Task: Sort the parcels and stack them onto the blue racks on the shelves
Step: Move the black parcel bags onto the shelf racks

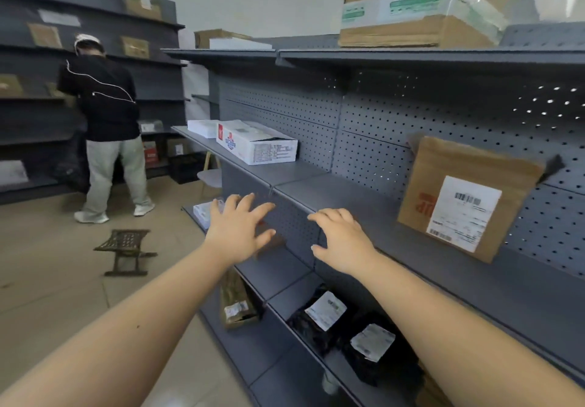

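Grips spread, empty: left hand (235,229), right hand (343,239) near shelf (316,191); cardboard mailer (459,185) leaning rightward, white box (256,147) beyond.

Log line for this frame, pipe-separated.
left grip: open, empty | right grip: open, empty | brown parcel: leans on pegboard, standing on shelf

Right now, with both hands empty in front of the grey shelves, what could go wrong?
First, the flat brown cardboard parcel leans tilted against the perforated grey back panel; a bump to the grey metal shelf might make it slide down. Second, the small dark folding stool stands on the floor to the left; a careless step that way could mean tripping.
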Demonstrator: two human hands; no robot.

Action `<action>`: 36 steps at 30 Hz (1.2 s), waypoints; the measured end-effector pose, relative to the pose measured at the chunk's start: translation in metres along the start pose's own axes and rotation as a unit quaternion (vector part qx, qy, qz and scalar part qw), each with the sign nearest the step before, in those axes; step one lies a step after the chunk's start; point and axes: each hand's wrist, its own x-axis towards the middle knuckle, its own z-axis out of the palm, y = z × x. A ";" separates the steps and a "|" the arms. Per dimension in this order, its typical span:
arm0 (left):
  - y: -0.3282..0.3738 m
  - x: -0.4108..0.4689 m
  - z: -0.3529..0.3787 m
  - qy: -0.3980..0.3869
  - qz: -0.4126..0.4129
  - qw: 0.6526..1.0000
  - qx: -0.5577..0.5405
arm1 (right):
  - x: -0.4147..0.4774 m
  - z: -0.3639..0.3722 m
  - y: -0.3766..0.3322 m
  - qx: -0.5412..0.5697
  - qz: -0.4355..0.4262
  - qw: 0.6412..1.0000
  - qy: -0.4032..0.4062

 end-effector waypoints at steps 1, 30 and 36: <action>-0.012 -0.001 0.004 -0.002 -0.004 1.000 0.000 | 0.008 0.008 -0.009 0.002 -0.002 1.000 -0.005; 0.003 0.030 0.195 -0.110 0.085 0.983 -0.124 | 0.016 0.184 0.034 0.088 0.198 0.974 -0.070; 0.046 0.045 0.235 -0.146 0.106 0.976 -0.125 | 0.014 0.215 0.070 0.126 0.239 0.960 -0.070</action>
